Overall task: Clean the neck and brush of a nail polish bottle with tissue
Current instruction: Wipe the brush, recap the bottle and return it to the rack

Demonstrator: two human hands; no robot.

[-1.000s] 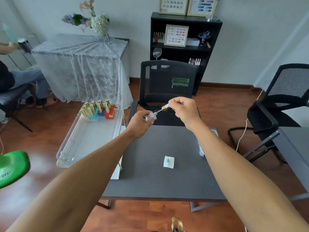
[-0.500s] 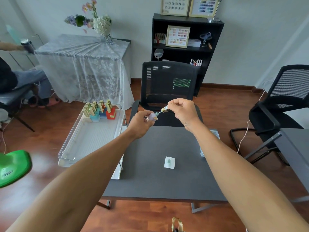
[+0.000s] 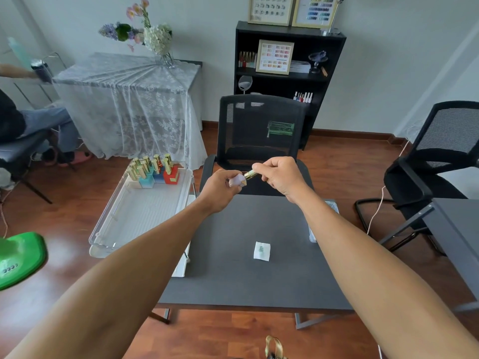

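Observation:
My left hand (image 3: 220,189) holds a small pale lilac nail polish bottle (image 3: 238,181) above the far edge of the dark grey table (image 3: 233,275). My right hand (image 3: 281,177) pinches the gold cap (image 3: 250,174), which now meets the bottle's neck; the brush is hidden inside. A folded white tissue (image 3: 262,251) with a green stain lies flat on the table, well below both hands and untouched.
A clear tray (image 3: 140,216) at the table's left holds several gold-capped polish bottles (image 3: 153,169). A black mesh chair (image 3: 259,136) stands behind the table, another chair (image 3: 435,161) and a second table at right. A person sits at far left.
The brush was drawn out of the bottle earlier; my right hand has since pushed it in, so the gold cap now touches the bottle's neck. Both hands stayed in about the same place.

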